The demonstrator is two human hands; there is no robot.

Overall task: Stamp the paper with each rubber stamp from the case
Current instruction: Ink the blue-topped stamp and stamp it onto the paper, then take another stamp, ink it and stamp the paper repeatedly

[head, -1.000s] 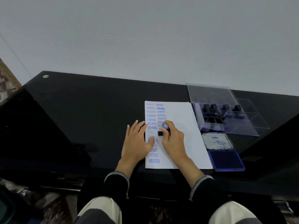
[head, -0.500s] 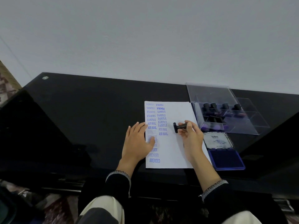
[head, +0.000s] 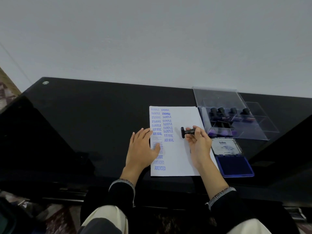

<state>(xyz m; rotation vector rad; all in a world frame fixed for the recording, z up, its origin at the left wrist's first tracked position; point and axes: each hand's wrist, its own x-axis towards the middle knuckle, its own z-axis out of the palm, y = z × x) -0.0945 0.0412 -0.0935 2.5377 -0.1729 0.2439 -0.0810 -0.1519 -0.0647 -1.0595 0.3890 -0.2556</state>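
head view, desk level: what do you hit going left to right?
Left hand flat on the paper's edge → paper → rubber stamp held sideways in the right hand → ink pad. The clear case sits farther back and spans past the pad, so it's left out of the order.

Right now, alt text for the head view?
A right hand holds a black stamp sideways above a paper of blue stamp marks, the left hand flat on its edge. Clear case, open ink pad right.
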